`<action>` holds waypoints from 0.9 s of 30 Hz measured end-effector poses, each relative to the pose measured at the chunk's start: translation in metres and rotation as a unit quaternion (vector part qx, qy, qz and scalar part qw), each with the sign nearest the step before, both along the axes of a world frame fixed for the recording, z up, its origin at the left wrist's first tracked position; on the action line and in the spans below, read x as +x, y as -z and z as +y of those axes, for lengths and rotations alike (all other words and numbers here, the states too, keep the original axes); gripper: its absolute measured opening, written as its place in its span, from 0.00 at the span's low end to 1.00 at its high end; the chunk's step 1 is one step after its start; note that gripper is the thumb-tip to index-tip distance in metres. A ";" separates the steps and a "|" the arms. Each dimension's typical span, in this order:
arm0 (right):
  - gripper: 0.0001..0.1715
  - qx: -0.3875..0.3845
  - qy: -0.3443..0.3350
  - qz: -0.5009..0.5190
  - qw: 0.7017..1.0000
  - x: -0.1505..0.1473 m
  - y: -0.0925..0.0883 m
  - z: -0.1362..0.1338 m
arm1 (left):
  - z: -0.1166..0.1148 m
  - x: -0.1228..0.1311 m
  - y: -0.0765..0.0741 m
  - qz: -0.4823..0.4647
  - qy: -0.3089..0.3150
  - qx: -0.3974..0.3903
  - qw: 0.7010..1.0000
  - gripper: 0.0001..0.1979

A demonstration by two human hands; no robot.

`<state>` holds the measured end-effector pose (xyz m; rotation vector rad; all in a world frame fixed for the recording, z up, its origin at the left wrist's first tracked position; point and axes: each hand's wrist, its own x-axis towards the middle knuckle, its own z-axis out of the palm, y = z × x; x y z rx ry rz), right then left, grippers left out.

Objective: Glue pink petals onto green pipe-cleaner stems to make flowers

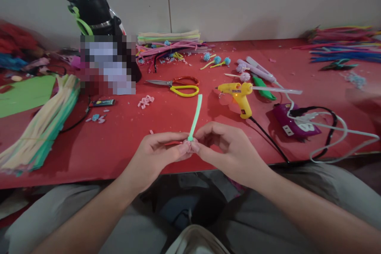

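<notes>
Between my two hands, over the table's front edge, is a small pink pipe-cleaner flower [189,147] with a light green pipe-cleaner stem [195,117] pointing up and away from me. My left hand [159,154] pinches the flower's left side with thumb and fingers. From the right, my right hand [224,149] pinches the same flower, thumb near the base of the stem. Fingertips cover much of the pink part. Beyond them lie scissors [183,86] with red and yellow handles, and cut pink pieces [145,101]. A yellow glue gun [242,97] with an orange light lies to the right.
A black bottle [92,12] stands back left. Pipe-cleaner bundles lie at left [44,127], at the back [169,41] and far right [342,43]. Several small blue flowers [217,60] lie behind the glue gun. A purple power strip [294,123] with tangled cords sits right.
</notes>
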<state>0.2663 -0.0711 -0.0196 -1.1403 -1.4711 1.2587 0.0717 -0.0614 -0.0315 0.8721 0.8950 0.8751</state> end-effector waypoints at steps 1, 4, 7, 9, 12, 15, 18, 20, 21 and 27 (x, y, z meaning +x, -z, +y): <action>0.06 0.000 -0.001 -0.001 1.000 0.000 0.000 0.000 | 0.000 0.000 0.000 0.001 0.000 0.001 1.000 0.09; 0.05 0.002 -0.013 -0.003 1.000 0.002 -0.001 0.000 | 0.001 0.000 0.000 -0.001 -0.001 0.004 1.000 0.08; 0.04 -0.002 -0.028 0.001 1.000 0.004 -0.003 0.001 | 0.001 0.001 -0.001 -0.002 0.004 0.006 1.000 0.08; 0.04 -0.001 -0.032 0.000 0.999 0.005 -0.004 0.001 | 0.001 0.001 -0.003 -0.002 0.004 0.006 1.000 0.08; 0.04 0.003 -0.029 -0.007 1.000 0.007 -0.005 0.002 | 0.001 0.002 -0.005 0.004 -0.004 0.002 1.000 0.09; 0.03 0.010 -0.024 -0.023 0.999 0.010 -0.006 0.002 | 0.001 0.002 -0.007 0.016 -0.013 -0.009 1.000 0.10; 0.06 0.009 -0.010 -0.075 0.997 0.016 -0.007 0.003 | 0.001 0.001 -0.009 0.013 -0.012 0.000 1.000 0.11; 0.11 0.016 -0.005 -0.119 0.993 0.019 -0.009 0.003 | 0.001 0.001 -0.009 0.013 -0.005 0.021 1.000 0.13; 0.13 0.024 -0.005 -0.138 0.990 0.020 -0.010 0.003 | 0.001 0.000 -0.009 0.017 -0.004 0.032 0.999 0.15; 0.23 0.097 0.033 -0.222 0.970 0.032 -0.019 0.007 | 0.003 -0.002 -0.008 0.093 -0.012 0.063 0.994 0.18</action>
